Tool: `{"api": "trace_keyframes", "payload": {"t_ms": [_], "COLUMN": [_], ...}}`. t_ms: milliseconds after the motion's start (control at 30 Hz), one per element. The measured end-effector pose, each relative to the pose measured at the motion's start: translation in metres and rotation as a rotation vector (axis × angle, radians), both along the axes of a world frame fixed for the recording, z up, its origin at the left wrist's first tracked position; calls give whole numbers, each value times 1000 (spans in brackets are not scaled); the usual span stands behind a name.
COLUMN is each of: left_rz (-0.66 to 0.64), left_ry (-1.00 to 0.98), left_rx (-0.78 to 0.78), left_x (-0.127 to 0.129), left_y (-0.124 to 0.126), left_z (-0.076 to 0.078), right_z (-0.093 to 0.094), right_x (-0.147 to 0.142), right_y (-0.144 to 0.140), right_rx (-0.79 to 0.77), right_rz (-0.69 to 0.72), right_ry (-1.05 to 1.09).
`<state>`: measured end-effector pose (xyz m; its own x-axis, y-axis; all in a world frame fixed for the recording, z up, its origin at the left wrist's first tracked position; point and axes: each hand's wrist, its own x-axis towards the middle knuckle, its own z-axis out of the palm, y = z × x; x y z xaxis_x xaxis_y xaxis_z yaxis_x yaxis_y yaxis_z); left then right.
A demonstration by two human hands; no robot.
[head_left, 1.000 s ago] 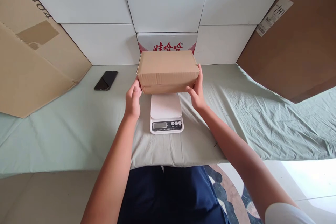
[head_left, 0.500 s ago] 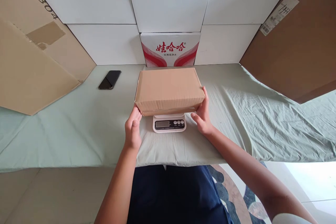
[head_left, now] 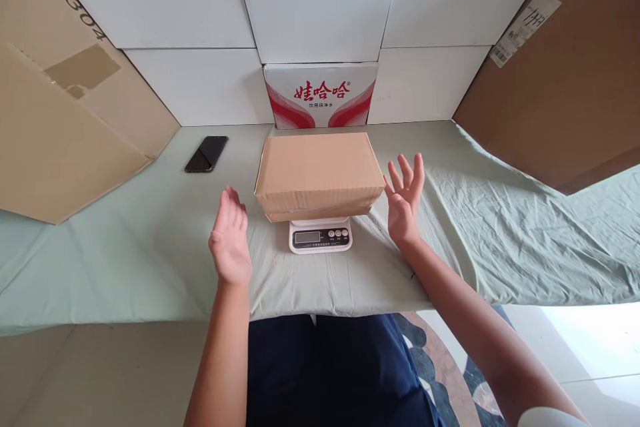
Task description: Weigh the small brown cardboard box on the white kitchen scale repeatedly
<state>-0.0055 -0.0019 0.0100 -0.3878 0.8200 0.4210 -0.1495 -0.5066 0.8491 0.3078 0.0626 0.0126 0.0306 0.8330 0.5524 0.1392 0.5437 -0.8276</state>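
A closed brown cardboard box (head_left: 320, 167) rests on a white kitchen scale (head_left: 321, 238), hiding the scale's platform. The scale's display and round buttons show in front of the box. My left hand (head_left: 231, 239) is open, fingers stretched out, to the left of the box and apart from it. On the other side, my right hand (head_left: 405, 203) is open with fingers spread, close to the box's right front corner; I cannot tell whether a finger still touches it. Neither hand holds anything.
A black phone (head_left: 207, 154) lies on the pale green cloth (head_left: 150, 267) at the left. Behind the box stands a white and red carton (head_left: 321, 96). Large brown cardboard panels (head_left: 90, 127) (head_left: 560, 93) flank the table, and white panels (head_left: 320, 0) rise at the back.
Both hands have let go of the box and moved outward, the left hand to the left and the right hand to the right. The box stays on the scale.
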Motion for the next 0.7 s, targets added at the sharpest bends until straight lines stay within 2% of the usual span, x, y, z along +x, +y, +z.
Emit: {"api": "trace_keyframes", "payload": {"t_ms": [200, 333, 433, 500, 600, 700], "left_rz": [-129, -169, -182, -198, -228, -265], "left_ry": [67, 147, 169, 193, 240, 220], "left_rx": [-105, -122, -90, -65, -58, -126], "left_x": [13, 20, 19, 16, 8, 2], "left_y": [0, -2, 5, 21, 63, 116], "left_z": [-4, -5, 3, 13, 26, 24], "right_z": [-3, -1, 9, 19, 33, 35], "right_x": [-19, -31, -31, -32, -35, -41], "right_y": [-12, -21, -17, -4, 33, 79], "right_rx": [-27, -24, 6, 64, 163, 176], "right_rz": [175, 140, 99, 88, 83, 92], "right_ry": [-6, -69, -107, -98, -51, -38]}}
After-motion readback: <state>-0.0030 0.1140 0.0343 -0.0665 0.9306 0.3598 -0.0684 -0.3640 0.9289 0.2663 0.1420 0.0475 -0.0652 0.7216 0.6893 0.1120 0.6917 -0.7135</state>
